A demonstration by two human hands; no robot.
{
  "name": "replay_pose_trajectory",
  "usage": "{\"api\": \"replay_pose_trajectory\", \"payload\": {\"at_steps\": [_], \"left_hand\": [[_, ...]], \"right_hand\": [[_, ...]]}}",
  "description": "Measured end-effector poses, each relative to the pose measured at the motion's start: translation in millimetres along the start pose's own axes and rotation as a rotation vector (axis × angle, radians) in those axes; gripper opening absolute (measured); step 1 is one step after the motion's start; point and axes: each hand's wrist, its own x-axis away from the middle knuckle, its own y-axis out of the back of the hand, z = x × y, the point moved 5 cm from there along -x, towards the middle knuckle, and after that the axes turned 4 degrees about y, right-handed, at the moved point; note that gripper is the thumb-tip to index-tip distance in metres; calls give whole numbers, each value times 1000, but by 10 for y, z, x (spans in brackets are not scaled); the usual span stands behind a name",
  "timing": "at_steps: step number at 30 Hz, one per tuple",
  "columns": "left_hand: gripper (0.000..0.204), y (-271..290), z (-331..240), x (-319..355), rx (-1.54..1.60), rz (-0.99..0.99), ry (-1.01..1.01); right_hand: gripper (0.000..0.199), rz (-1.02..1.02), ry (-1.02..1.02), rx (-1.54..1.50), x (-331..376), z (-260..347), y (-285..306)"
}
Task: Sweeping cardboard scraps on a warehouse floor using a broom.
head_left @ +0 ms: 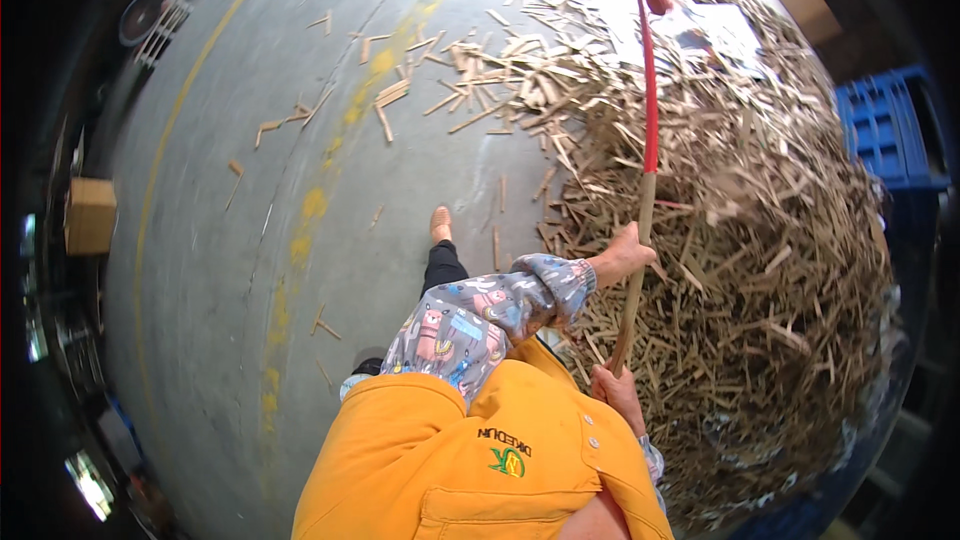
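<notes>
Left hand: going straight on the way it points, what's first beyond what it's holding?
Beyond the long tan-and-red pole in its grip, the left hand would likely meet the heap of thin, flat brown strips to its right; depth is unclear.

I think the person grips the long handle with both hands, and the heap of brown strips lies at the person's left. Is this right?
Not quite: the heap of brown strips lies at the person's right, as the head view shows. The left hand and right hand do grip the long handle.
</notes>
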Motion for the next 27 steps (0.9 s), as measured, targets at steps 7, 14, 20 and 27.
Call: {"api": "replay_pose_trajectory", "payload": {"at_steps": [7, 14, 20, 27], "left_hand": [[22, 2179, 481, -482, 785, -373, 208], [14, 4307, 1578, -63, 1129, -823, 243], [13, 5329, 1886, -323, 1258, -900, 245], [24, 5844, 1370, -884, 1228, -922, 350]], "right_hand": [[20, 78, 161, 924, -861, 978, -1220], [27, 314, 462, 1211, -1606, 1997, -2747], [29, 385, 775, 1056, -2360, 2483, -3461], [31, 414, 852, 981, -3494, 2672, -3891]]}}
